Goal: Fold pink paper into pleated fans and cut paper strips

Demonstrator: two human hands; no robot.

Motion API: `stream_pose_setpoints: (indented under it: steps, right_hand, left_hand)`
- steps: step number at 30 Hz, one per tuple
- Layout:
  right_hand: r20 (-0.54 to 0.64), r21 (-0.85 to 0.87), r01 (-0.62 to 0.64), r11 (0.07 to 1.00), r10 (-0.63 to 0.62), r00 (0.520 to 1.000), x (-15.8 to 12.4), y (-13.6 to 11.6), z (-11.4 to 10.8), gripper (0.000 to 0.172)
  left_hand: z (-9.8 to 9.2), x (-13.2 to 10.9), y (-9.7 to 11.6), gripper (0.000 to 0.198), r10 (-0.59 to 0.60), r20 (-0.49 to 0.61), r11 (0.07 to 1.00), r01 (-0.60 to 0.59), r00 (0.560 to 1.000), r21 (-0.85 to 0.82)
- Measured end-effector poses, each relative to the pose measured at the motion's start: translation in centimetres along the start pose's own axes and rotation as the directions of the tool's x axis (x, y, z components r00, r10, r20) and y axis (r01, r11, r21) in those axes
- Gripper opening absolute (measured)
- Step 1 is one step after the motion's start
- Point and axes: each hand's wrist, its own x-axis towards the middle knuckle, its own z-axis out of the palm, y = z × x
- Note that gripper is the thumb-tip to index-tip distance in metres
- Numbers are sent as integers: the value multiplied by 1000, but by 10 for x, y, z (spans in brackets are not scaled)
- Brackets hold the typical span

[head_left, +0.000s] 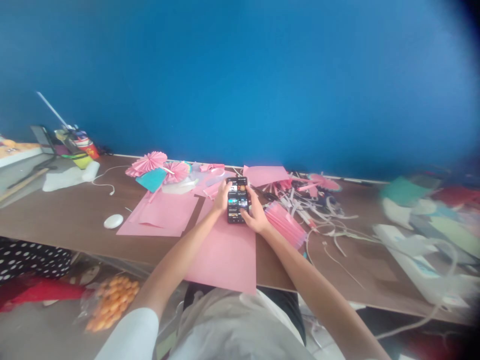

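While the person's left hand point(223, 196) and right hand point(255, 215) close on the two long edges of a smartphone point(237, 200), the grip is plainly together on it, the fingers wrapped around its sides and the screen, showing a grid of thumbnails, facing up. The smartphone sits over a large pink paper sheet point(221, 255) near the front of a brown wooden tabletop point(63, 215). Just beside the right hand lies a pleated pink paper strip point(285, 224), and past it spreads a heap of pink and white paper scraps point(303, 205). To the left, a second pink paper sheet point(161, 215) lies near a white computer mouse point(113, 221), whose cable point(103, 175) curls across the wood. Farther back stand pink paper fans point(147, 163) beside a teal paper piece point(151, 180), all against a blue wall point(240, 75). Below the table edge, on the floor, sits a plastic bag of orange balls point(111, 302).
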Motion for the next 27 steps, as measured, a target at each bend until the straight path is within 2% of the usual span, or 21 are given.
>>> stream_pose_setpoints:
  steps: [15, 27]
  right_hand:
    - [-7, -20, -28, 999, 28, 1000, 0, 1, 0, 81]
    - [-32, 37, 21, 999, -19, 999, 1, 0, 0, 75]
  left_hand:
    - [-6, -4, 5, 33, 111, -14, 972, -105, 994, 210]
    - [-5, -1, -4, 38, 157, 5, 972, -156, 988, 179]
